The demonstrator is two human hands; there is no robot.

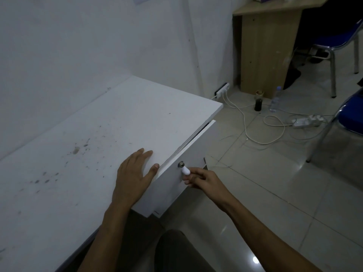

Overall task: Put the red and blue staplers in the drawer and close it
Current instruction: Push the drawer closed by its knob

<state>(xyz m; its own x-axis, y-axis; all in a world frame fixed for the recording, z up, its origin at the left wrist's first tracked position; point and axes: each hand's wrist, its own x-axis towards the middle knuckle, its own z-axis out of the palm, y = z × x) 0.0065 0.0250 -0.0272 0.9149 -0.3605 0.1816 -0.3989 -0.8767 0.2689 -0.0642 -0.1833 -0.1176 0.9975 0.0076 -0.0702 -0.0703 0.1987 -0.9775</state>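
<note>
The white drawer (172, 185) under the white table (98, 144) stands almost shut, with only a narrow dark gap along its top edge. A white key tag (185, 170) hangs from the metal lock (180, 164) on the drawer front. My right hand (204, 180) pinches the lower end of that key tag with its fingertips. My left hand (135, 173) lies flat and open on the tabletop at the edge just above the drawer. No red or blue stapler is visible anywhere; the inside of the drawer is hidden.
The tabletop is stained with dark spots on the left. On the tiled floor to the right lie white cables (255, 122) and a power strip (306, 121), a dark bottle (258, 103), a clear water bottle (275, 99), blue chairs (351, 112) and a wooden desk (269, 46).
</note>
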